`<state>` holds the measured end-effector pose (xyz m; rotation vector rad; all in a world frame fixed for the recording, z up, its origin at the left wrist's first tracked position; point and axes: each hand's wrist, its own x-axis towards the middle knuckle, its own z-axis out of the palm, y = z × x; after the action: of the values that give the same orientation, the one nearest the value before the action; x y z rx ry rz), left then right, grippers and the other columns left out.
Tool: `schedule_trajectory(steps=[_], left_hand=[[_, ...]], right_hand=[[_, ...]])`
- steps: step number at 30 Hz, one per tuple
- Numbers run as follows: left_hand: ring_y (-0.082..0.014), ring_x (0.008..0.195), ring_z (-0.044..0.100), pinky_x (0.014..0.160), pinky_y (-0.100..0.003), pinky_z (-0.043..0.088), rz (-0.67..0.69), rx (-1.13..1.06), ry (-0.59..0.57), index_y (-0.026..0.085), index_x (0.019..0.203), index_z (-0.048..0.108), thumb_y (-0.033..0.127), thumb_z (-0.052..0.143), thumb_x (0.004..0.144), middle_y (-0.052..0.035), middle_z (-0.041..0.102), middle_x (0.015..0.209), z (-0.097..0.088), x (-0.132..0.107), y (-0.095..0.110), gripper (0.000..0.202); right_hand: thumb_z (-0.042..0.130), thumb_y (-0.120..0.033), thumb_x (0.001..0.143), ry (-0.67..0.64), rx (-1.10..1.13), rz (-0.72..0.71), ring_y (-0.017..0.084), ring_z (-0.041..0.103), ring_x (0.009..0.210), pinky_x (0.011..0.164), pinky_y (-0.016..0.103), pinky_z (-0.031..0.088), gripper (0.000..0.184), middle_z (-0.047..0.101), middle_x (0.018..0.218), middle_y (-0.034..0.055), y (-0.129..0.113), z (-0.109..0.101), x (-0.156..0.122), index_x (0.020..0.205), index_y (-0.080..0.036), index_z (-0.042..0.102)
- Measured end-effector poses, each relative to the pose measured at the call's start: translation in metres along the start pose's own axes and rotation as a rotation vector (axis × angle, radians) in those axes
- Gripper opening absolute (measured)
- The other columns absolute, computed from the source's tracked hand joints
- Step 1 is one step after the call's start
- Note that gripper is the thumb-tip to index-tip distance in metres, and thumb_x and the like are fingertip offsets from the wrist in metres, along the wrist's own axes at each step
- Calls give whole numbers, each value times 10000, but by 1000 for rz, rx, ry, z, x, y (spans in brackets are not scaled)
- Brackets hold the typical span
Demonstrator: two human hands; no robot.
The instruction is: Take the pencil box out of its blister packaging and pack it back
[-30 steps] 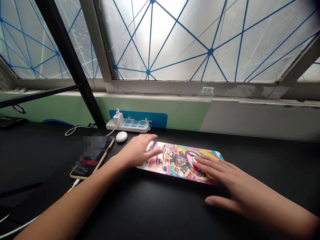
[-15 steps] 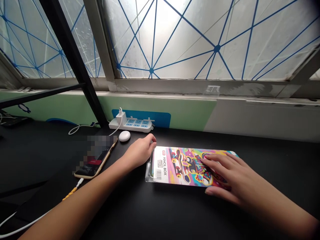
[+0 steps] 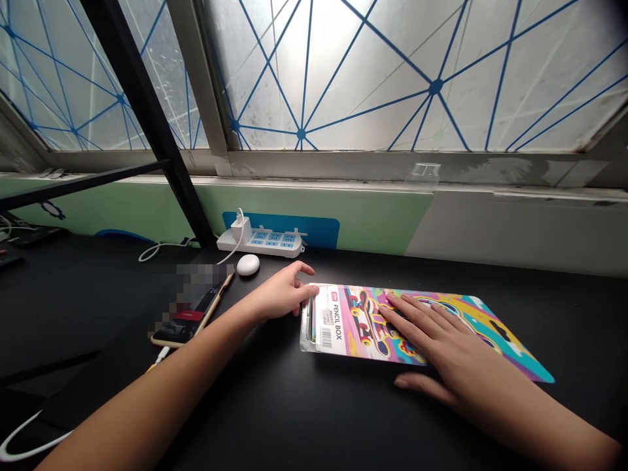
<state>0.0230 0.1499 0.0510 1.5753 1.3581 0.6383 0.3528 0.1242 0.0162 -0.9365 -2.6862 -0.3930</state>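
A flat pencil box package (image 3: 338, 320) lies on the black table, its colourful card printed with a skateboard and the words "PENCIL BOX". Clear plastic shows along its left end. My left hand (image 3: 282, 291) is at the upper left corner, thumb on top of the card and lower fingers curled at the package's side, while the index finger sticks out past the corner. Flat across the middle of the card rests my right hand (image 3: 456, 353), fingers stretched toward the left and thumb apart near the front edge. What lies beneath the right palm is hidden.
Left of my forearm lies a phone (image 3: 186, 320), partly blurred, on a charging cable. Behind it are a round white case (image 3: 248, 265) and a power strip (image 3: 265, 242) with a plug in it. A black metal post (image 3: 147, 118) slants down at the left.
The package has shifted slightly right. My left thumb now lies on its corner and the index finger has straightened. My right hand has flattened, uncovering more of the card's right end.
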Motion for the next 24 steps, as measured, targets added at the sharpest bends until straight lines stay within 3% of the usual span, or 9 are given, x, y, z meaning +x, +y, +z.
schedule_trajectory(steps=[5,9,14,18,22,24], left_hand=[[-116,513,506,478,-219,406,11,98,31,226,1178,464,418,581,931,91,512,652,-1,1,-1,334],[-142,544,559,477,-238,448,-15,241,74,226,1143,451,433,555,942,68,545,693,-11,3,-1,307],[-234,760,660,626,-299,470,-34,529,269,231,1118,499,358,545,956,-19,657,798,-31,2,-3,210],[-335,907,681,736,-399,497,-54,757,404,234,1132,565,336,557,953,-105,718,945,-41,-2,-5,206],[-403,1165,597,897,-509,501,4,907,512,190,1214,596,298,540,974,-188,673,1206,-33,-4,0,268],[-384,1305,498,1021,-523,454,73,951,545,186,1293,580,283,505,998,-184,591,1368,-21,-5,4,319]], right_hand=[[559,-641,941,-7,-3,-6,375,545,1362,989,591,541,844,513,1553,98,1,-4,0,1637,-319,204],[590,-647,919,-26,-1,-2,377,574,1332,960,568,572,869,531,1540,98,8,-8,-6,1633,-310,227],[612,-601,921,-14,29,37,369,604,1298,976,549,567,762,584,1497,99,21,-6,-16,1586,-314,372],[587,-661,905,-58,35,67,389,619,1271,947,563,579,750,597,1477,132,26,-3,-18,1540,-282,463],[555,-668,917,-64,28,90,390,613,1278,964,574,569,729,587,1482,154,25,-3,-17,1515,-256,495],[556,-641,929,-42,19,92,390,580,1318,1008,590,538,720,564,1505,152,21,-3,-14,1531,-256,469]])
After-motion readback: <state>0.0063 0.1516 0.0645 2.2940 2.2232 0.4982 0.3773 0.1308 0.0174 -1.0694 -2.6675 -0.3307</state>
